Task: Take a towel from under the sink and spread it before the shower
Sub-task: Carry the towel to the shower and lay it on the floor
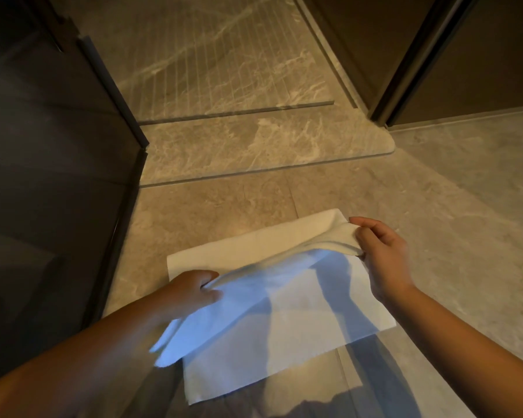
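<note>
A white towel (284, 333) lies partly unfolded on the marble floor, just in front of the shower's raised threshold (254, 149). Its far half rests flat on the tiles. A folded upper layer is lifted off the floor between my hands. My left hand (194, 289) pinches that layer's left end. My right hand (381, 254) pinches its right end near the towel's far right corner. The shower floor (212, 64), with fine parallel grooves, stretches away beyond the threshold.
A dark glass panel (58, 176) stands along the left, its edge meeting the threshold. A dark door frame (405, 70) and wall close off the upper right. Grey floor tiles (471, 206) extend to the right of the towel.
</note>
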`<state>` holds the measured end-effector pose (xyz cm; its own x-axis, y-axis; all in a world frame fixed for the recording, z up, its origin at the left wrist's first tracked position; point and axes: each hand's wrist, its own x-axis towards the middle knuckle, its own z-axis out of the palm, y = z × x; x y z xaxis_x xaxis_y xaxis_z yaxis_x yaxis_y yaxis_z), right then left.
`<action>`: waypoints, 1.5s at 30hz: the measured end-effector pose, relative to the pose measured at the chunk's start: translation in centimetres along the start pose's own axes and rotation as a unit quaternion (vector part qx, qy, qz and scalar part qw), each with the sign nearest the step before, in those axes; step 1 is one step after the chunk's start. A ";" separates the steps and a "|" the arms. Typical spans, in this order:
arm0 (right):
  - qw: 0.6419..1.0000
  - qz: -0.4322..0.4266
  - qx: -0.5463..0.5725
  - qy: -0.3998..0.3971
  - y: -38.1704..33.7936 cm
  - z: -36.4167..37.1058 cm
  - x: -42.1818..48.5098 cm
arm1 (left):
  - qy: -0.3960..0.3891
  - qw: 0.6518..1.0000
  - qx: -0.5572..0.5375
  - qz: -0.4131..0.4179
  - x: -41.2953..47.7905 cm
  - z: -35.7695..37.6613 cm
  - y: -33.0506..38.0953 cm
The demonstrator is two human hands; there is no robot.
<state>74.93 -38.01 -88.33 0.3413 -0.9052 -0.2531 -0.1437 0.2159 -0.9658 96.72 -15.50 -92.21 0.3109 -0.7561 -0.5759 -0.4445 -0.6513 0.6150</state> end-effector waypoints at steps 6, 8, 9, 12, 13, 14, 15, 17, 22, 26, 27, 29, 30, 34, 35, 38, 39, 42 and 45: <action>0.998 -0.032 -0.012 -0.045 -0.3 0.7 2.3 | 0.132 0.990 -0.040 -0.002 1.3 -3.8 0.5; 0.997 -0.043 -0.025 -0.053 -0.3 1.1 3.2 | 0.163 0.986 -0.041 0.004 1.8 -5.0 1.1; 0.997 -0.047 -0.026 -0.054 -0.3 1.4 3.7 | 0.177 0.984 -0.036 0.009 2.2 -5.6 1.4; 0.997 -0.053 -0.024 -0.059 -0.4 2.2 5.3 | 0.222 0.975 -0.008 0.018 3.9 -7.2 2.8; 0.996 -0.052 -0.020 -0.065 -0.5 2.5 5.8 | 0.236 0.971 -0.001 0.024 4.6 -7.8 3.3; 0.996 -0.050 -0.016 -0.070 -0.7 2.9 6.3 | 0.249 0.968 0.007 0.032 5.3 -8.4 3.7; 0.996 -0.048 -0.013 -0.073 -0.9 3.3 6.9 | 0.260 0.965 0.018 0.039 5.9 -9.0 4.2; 0.995 -0.048 -0.012 -0.081 -1.4 4.0 8.0 | 0.279 0.958 0.049 0.042 7.1 -10.1 4.9; 0.992 -0.052 -0.034 -0.112 -2.2 5.5 11.2 | 0.371 0.922 0.108 0.030 9.9 -12.8 6.3; 0.976 -0.076 -0.126 -0.162 -1.4 6.0 11.8 | 0.431 0.882 0.186 0.041 10.9 -12.3 5.9; 0.969 -0.085 -0.159 -0.171 -0.6 5.8 11.6 | 0.409 0.892 0.185 0.055 10.9 -11.4 5.5; 0.951 -0.091 -0.227 -0.192 1.3 5.2 10.9 | 0.355 0.914 0.186 0.060 10.6 -8.9 4.3; 0.940 -0.093 -0.258 -0.204 2.2 4.8 10.6 | 0.332 0.924 0.181 0.061 10.4 -7.5 3.7; 0.872 -0.170 -0.390 -0.240 5.0 3.1 8.8 | 0.265 0.933 0.211 0.121 8.4 -3.1 1.5; 0.858 -0.191 -0.408 -0.248 5.4 2.8 8.3 | 0.258 0.929 0.224 0.145 7.9 -2.2 1.0; 0.799 -0.209 -0.489 -0.279 6.9 2.0 7.2 | 0.220 0.922 0.268 0.171 6.7 -0.6 -0.3; 0.771 -0.196 -0.529 -0.298 7.5 1.7 7.0 | 0.206 0.927 0.265 0.170 6.6 -0.2 -0.7; 0.714 -0.175 -0.599 -0.318 8.5 1.1 6.5 | 0.159 0.935 0.280 0.150 6.9 0.7 -1.7; 0.704 -0.198 -0.610 -0.305 8.4 1.1 6.2 | 0.120 0.928 0.335 0.108 7.4 1.0 -1.9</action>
<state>76.85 -41.42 -98.10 0.8608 -0.4005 -0.3141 -0.4894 -0.8208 -0.2947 98.99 -19.74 -98.20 0.2963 -0.9090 -0.2932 -0.9160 -0.3574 0.1824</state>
